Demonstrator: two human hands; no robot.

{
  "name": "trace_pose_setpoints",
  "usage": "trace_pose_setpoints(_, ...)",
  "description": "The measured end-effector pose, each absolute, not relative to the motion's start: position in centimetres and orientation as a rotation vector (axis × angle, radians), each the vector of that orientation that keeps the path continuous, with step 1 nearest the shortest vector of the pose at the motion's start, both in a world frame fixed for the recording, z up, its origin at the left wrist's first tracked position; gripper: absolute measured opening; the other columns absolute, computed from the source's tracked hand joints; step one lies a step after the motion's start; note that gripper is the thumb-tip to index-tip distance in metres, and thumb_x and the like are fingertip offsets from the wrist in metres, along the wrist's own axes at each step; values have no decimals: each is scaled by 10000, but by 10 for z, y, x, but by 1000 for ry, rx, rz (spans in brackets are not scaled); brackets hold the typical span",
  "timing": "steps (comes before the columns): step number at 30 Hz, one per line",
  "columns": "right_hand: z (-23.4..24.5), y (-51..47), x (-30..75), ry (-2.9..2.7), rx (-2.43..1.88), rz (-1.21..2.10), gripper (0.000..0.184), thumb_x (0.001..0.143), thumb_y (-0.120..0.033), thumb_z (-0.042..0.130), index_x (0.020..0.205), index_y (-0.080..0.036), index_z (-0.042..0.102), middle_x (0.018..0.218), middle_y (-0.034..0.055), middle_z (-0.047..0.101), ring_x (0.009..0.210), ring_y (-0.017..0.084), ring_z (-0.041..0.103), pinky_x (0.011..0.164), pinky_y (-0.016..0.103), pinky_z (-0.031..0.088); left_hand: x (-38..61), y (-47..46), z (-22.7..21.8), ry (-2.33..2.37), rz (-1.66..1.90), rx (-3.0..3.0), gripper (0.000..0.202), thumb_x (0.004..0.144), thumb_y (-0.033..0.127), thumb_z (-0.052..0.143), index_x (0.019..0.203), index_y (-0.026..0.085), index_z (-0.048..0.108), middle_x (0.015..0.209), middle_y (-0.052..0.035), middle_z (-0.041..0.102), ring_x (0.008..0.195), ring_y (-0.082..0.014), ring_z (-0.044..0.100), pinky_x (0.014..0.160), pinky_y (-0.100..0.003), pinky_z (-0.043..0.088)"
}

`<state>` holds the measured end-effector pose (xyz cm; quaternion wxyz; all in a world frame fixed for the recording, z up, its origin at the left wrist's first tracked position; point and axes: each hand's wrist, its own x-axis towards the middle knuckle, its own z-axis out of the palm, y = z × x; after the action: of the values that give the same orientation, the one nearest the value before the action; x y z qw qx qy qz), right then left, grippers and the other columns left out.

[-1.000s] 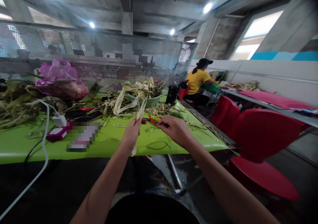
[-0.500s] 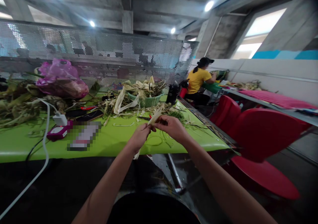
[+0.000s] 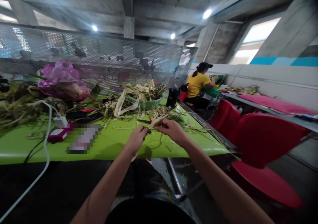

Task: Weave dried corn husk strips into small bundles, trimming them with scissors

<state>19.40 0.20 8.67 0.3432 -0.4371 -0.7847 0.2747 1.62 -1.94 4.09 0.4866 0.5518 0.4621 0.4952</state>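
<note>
My left hand (image 3: 137, 138) and my right hand (image 3: 171, 130) are both pinched on a pale dried husk strip (image 3: 157, 120) held just above the front of the green table (image 3: 109, 144). The strip runs from my left fingers up and right past my right fingertips. A short end hangs below my left hand. Red-handled scissors (image 3: 150, 121) lie on the table just behind the strip. A green basket (image 3: 146, 103) heaped with husks stands further back.
Loose husks and leaves are piled along the left and back of the table, with a pink plastic bag (image 3: 62, 81). A white cable and charger (image 3: 59, 120), a pink device (image 3: 57, 134) and phones lie at left. Red chairs (image 3: 258, 134) stand at right. A person in yellow (image 3: 197, 83) sits beyond.
My hands came together on the strip, then moved slightly apart along it. The strip, upright a second ago, now lies slanted up to the right.
</note>
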Motion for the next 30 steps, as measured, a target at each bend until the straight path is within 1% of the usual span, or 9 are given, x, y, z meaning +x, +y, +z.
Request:
trace_pose_setpoints(2,92,-4,202,-2186,-1171,590,246,806,-399,593,754,-175,681,613,-9,591,594,132,494,562,245,346,11,-18,42,1325,1204,1506,242,860,326,427,797,166,597,567,38,398,518,-101,368,503,-230,250)
trace_pose_setpoints(5,101,-15,209,-2287,-1103,406,209,801,-381,617,732,-197,687,687,14,630,751,174,548,669,267,385,8,-21,47,1610,1124,1829,261,896,302,397,802,177,607,689,-12,552,648,-138,485,588,-250,301)
trace_pose_setpoints(7,104,-21,210,-2256,-1079,516,221,816,-394,596,774,-194,680,730,21,636,735,168,557,662,267,403,7,-25,51,1749,1052,2073,270,918,287,368,835,176,599,811,-49,614,747,-165,534,646,-267,328)
trace_pose_setpoints(10,105,-25,210,-2141,-1079,839,269,852,-424,535,854,-181,648,743,9,621,581,120,514,559,246,397,6,-31,57,1832,928,2359,274,931,272,345,867,174,593,890,-81,627,800,-187,557,693,-286,351)
trace_pose_setpoints(14,106,-21,212,-2079,-1017,718,265,794,-425,621,828,-168,673,761,20,631,688,147,549,629,258,413,2,-36,64,1586,779,2531,257,907,279,407,819,178,626,839,-71,620,757,-186,555,683,-288,363)
trace_pose_setpoints(19,101,-2,215,-2029,-1025,553,274,788,-431,624,808,-164,685,695,10,617,620,136,520,572,252,382,3,-42,68,872,878,2175,249,880,323,461,806,181,651,829,-32,620,781,-149,546,709,-241,380)
trace_pose_setpoints(21,93,1,212,-2012,-1015,572,275,782,-430,626,795,-162,685,709,23,641,630,152,547,570,258,395,6,-41,67,788,989,1879,281,872,388,466,806,176,636,732,-8,570,677,-119,501,634,-219,360)
trace_pose_setpoints(25,78,-13,198,-2139,-986,400,197,827,-345,592,788,-183,698,734,38,672,685,176,599,641,279,428,7,-31,60,954,1250,1441,290,862,428,465,817,167,584,569,47,383,487,-85,308,492,-219,239)
trace_pose_setpoints(30,79,-43,186,-2427,-838,65,212,903,-258,488,924,-209,694,806,60,684,735,166,612,662,258,411,5,-25,51,1504,1356,1797,198,872,283,444,759,171,560,719,-25,543,667,-146,462,625,-258,309)
